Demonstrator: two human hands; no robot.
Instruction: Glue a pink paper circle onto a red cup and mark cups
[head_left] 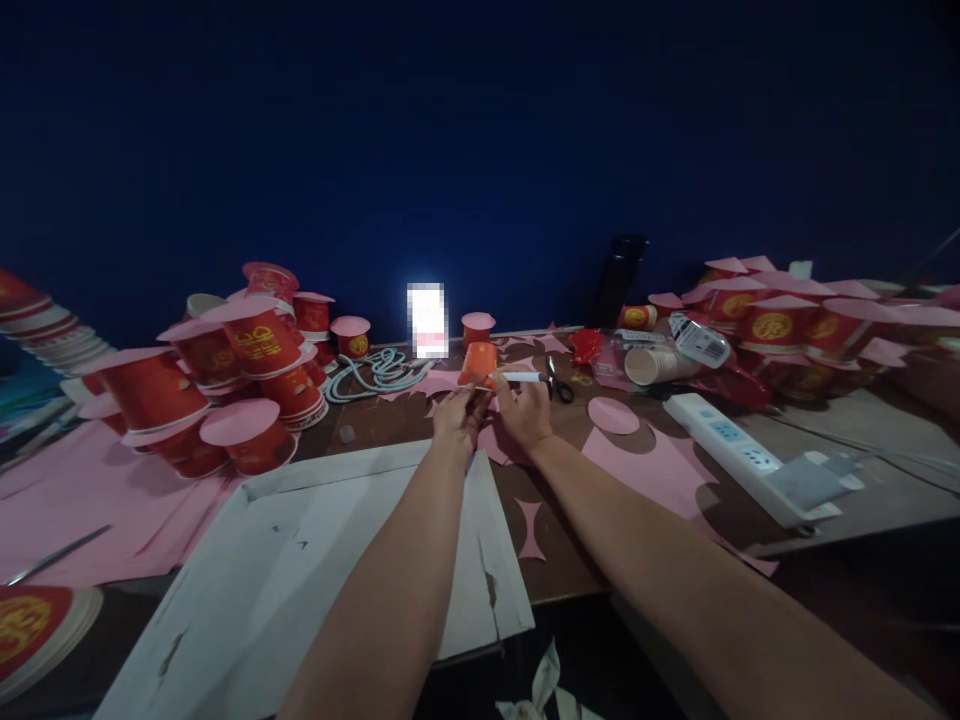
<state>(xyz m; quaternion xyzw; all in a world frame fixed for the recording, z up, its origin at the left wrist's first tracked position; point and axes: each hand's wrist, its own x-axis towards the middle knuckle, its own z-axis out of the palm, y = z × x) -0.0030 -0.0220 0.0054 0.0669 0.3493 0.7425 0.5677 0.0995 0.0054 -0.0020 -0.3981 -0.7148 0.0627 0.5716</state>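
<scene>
My left hand point(456, 415) grips a small red paper cup point(478, 364) held on its side above the brown table point(570, 560). My right hand point(525, 410) is closed round a white pen-like stick point(521, 377) whose tip touches the cup. Black scissors point(556, 383) lie just right of my right hand. Pink paper scraps point(495, 440) lie under both hands, and a cut pink paper circle point(613, 414) rests to the right.
Piles of red cups capped with pink paper stand at left point(225, 390) and right point(795, 320). A white power strip point(739, 450), a coiled cable point(375, 372), a bright phone screen point(427, 320), flat white cardboard point(300, 570) and pink sheets point(82, 500) surround me.
</scene>
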